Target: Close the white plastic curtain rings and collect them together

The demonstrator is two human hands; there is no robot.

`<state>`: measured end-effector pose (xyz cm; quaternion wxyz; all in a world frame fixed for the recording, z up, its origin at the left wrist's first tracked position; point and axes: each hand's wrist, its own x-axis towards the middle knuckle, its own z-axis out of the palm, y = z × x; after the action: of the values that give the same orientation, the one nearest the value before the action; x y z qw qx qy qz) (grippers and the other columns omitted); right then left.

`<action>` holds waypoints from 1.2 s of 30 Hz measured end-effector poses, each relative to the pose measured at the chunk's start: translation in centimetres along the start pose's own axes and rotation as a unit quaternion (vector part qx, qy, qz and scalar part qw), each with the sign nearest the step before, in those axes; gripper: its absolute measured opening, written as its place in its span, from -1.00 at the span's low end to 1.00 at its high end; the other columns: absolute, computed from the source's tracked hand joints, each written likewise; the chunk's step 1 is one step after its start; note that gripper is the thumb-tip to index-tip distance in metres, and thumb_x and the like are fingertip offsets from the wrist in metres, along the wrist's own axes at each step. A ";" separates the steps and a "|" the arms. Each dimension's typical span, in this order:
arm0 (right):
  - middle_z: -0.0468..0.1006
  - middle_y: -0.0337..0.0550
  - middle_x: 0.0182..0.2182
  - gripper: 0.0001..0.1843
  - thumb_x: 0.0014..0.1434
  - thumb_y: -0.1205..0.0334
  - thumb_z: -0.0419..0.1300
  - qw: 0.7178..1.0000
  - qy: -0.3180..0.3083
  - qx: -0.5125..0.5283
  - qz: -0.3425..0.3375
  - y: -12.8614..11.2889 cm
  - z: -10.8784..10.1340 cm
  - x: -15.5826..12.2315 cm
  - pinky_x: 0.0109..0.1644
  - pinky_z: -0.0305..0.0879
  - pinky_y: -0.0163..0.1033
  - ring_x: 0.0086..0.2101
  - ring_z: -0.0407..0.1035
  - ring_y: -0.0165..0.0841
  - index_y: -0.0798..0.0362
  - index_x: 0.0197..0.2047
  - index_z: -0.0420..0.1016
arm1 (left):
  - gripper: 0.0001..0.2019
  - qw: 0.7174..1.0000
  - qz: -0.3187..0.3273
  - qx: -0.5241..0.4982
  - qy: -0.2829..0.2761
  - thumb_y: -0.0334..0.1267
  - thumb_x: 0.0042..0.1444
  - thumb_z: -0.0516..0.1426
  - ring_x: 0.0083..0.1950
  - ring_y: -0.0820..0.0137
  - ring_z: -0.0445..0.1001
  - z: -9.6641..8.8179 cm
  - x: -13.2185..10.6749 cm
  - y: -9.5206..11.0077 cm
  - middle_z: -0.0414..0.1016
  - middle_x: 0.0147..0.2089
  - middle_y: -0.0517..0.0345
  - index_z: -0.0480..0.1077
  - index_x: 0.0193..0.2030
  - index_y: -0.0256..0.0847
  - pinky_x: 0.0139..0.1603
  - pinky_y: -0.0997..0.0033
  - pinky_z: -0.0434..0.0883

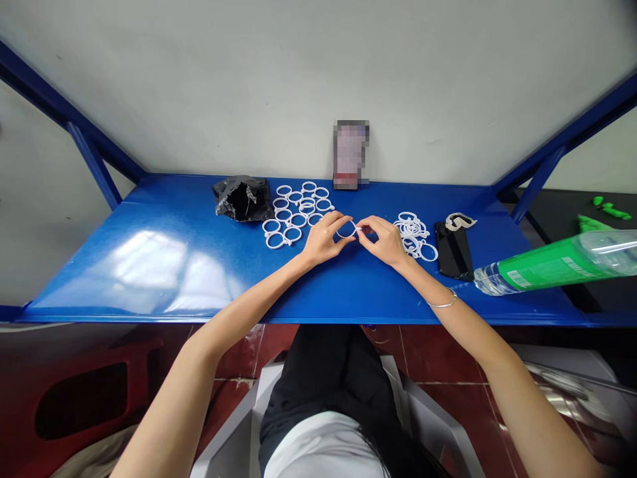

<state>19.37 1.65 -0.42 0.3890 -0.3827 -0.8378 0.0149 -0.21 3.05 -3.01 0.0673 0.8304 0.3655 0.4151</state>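
Observation:
Between my two hands is a white ring [339, 234], raised a little over the blue table. My left hand [323, 240] has its thumb and fingers curled around the ring's left side. My right hand [382, 240] pinches the small knob at the ring's right edge. Just beyond my left hand, several white rings [292, 234] with small knobs lie spread out. Beside my right hand is a tangled pile of white rings [411, 228]. The fingertips partly cover the held ring.
A crumpled black plastic bag [243, 199] lies left of the rings. A blurred-out phone-like object [351, 156] leans against the wall. To the right are a black phone [454, 252], a cream-coloured strip [460, 221] and a green-labelled water bottle [552, 265] near the blue table's [239, 292] edge.

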 end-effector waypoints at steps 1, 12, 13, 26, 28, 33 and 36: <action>0.59 -0.16 -0.36 -0.88 0.30 0.26 0.10 1.000 -0.001 0.002 0.001 0.0 0.0 0.0 -0.29 0.38 -0.24 -0.40 0.46 -0.33 0.01 -0.23 0.46 | -0.60 1.000 0.003 0.003 0.003 0.02 0.25 0.13 -0.06 0.25 0.48 0.0 0.0 0.0 0.47 -0.08 -0.06 0.42 0.05 -0.25 -0.07 0.28 0.46; 0.60 -0.16 -0.35 -0.89 0.30 0.26 0.09 1.000 0.009 0.022 0.008 -0.2 0.1 0.1 -0.29 0.40 -0.24 -0.40 0.48 -0.33 0.01 -0.21 0.44 | -0.56 1.000 0.000 -0.001 0.001 0.04 0.25 0.12 -0.04 0.27 0.49 -0.1 0.0 0.0 0.46 -0.07 -0.07 0.39 0.09 -0.26 -0.11 0.34 0.47; 0.60 -0.16 -0.34 -0.89 0.30 0.27 0.10 1.000 0.012 0.022 0.009 -0.2 0.1 0.1 -0.28 0.40 -0.24 -0.40 0.48 -0.33 0.00 -0.21 0.45 | -0.55 1.000 -0.003 -0.002 -0.003 0.05 0.25 0.12 -0.04 0.26 0.49 -0.1 -0.1 0.0 0.46 -0.06 -0.07 0.38 0.11 -0.25 -0.11 0.34 0.47; 0.62 -0.14 -0.32 -0.84 0.34 0.22 0.08 0.999 0.023 0.020 0.013 -0.2 0.1 0.1 -0.26 0.43 -0.23 -0.38 0.50 -0.32 0.01 -0.14 0.48 | -0.50 1.000 -0.008 -0.006 -0.009 0.09 0.31 0.03 -0.01 0.26 0.51 -0.2 -0.1 0.0 0.48 -0.03 -0.10 0.37 0.15 -0.27 -0.07 0.32 0.48; 0.62 -0.13 -0.32 -0.82 0.36 0.18 0.07 0.999 0.016 0.022 0.018 -0.3 0.1 0.1 -0.26 0.43 -0.22 -0.37 0.50 -0.31 0.00 -0.13 0.48 | -0.53 1.000 -0.011 -0.009 -0.010 0.07 0.33 0.00 -0.01 0.27 0.51 -0.3 0.0 0.1 0.48 -0.03 -0.10 0.38 0.14 -0.27 -0.06 0.32 0.48; 0.62 -0.11 -0.30 -0.74 0.38 0.06 0.03 0.999 0.002 0.025 0.033 -0.3 0.2 0.1 -0.26 0.44 -0.21 -0.34 0.51 -0.29 -0.01 -0.12 0.49 | -0.53 0.999 -0.019 -0.023 -0.016 0.06 0.37 -0.07 -0.06 0.32 0.52 -0.6 0.1 0.4 0.50 -0.06 -0.06 0.40 0.10 -0.25 -0.08 0.35 0.47; 0.62 -0.10 -0.30 -0.72 0.39 0.04 0.03 0.999 0.002 0.023 0.032 -0.3 0.2 0.1 -0.25 0.42 -0.20 -0.34 0.50 -0.29 0.00 -0.14 0.49 | -0.49 0.999 -0.022 -0.026 -0.021 0.09 0.38 -0.14 -0.12 0.34 0.52 -0.7 0.2 0.6 0.52 -0.10 -0.04 0.43 0.05 -0.26 -0.13 0.38 0.45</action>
<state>19.06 1.55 -0.43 0.3988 -0.4004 -0.8237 0.0457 -0.38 2.61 -2.20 0.1058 0.8287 0.3708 0.4056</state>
